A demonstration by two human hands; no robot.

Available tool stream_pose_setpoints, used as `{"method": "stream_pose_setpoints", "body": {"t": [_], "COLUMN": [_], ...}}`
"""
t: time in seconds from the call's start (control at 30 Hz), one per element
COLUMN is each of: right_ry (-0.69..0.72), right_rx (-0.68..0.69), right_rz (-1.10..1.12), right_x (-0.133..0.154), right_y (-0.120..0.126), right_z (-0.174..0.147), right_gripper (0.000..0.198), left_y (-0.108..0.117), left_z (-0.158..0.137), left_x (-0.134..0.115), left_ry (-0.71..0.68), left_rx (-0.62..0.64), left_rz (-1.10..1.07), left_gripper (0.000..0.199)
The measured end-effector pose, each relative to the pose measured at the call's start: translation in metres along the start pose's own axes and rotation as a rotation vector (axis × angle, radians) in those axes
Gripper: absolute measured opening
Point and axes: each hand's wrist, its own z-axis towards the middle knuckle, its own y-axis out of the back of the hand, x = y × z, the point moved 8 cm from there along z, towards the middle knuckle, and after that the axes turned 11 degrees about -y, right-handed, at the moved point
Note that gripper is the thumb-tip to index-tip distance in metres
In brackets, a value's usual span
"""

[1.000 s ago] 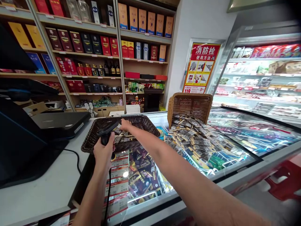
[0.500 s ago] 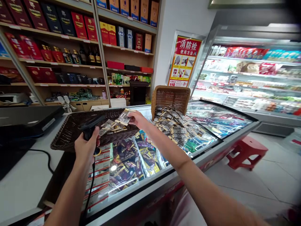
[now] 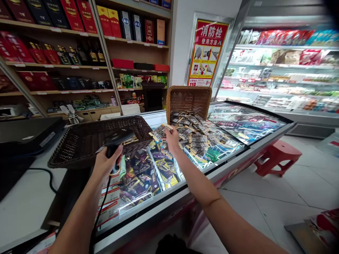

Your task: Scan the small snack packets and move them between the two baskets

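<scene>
My left hand is wrapped round the handle of a black corded barcode scanner, its head pointing right over the near side of a dark brown wicker basket. A few small packets in that basket show behind the scanner. In a pinch, my right hand grips a small clear snack packet with tan ends, between the two baskets. Just right of it, a heap of similar packets spills from a tipped light brown wicker basket onto the freezer's glass top.
Under the glass of the chest freezer lie colourful wrapped goods. Left is a white counter with a black machine. A red stool stands right of the freezer. Shelves of boxes and bottles line the back; a lit chiller is at right.
My right hand has moved right with a packet, from over the dark basket to beside the heap. My left hand and the scanner have shifted slightly right. The view has tilted down a little.
</scene>
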Motion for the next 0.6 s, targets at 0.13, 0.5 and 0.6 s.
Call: {"method": "stream_pose_setpoints", "body": {"t": [0.13,0.5,0.6], "right_ry": [-0.020,-0.003,0.008], "right_rx": [-0.018,-0.004,-0.024], "right_rz": [0.009,0.029,0.012], "right_x": [-0.001,-0.003,-0.002], "right_y": [0.005,0.007,0.009], "right_z": [0.003,0.005,0.005], "right_gripper": [0.032,0.031,0.029], "left_y": [-0.006,-0.025,-0.025], "left_z": [-0.002,-0.008,-0.007], "left_x": [-0.001,0.015,0.022], "left_ry": [0.002,0.023,0.010], "left_rx": [0.059,0.263,0.294], "left_rz": [-0.007,0.165,0.181], "left_gripper": [0.058,0.059,0.058]}}
